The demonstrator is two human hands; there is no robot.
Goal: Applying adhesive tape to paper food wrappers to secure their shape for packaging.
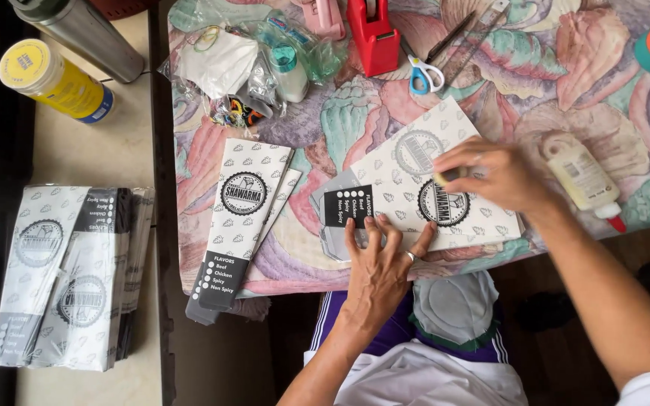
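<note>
A flat white printed paper sleeve (408,169) with a black end panel lies on the patterned tablecloth (611,98). My left hand (380,263) presses flat on its near edge, fingers spread. My right hand (490,174) rests on the sleeve's right part, pinching a small yellowish object against the paper. Grey paper pieces stick out from under the sleeve at its left end. A white glue bottle (582,177) with a red tip lies just right of my right hand.
Two more printed sleeves (246,218) lie to the left, overhanging the table edge. A stack of sleeves (69,274) sits on the side counter with a yellow can (54,79) and a steel flask (84,34). Blue-handled scissors (424,74), a red tape dispenser (372,34) and plastic bags (242,64) lie at the back.
</note>
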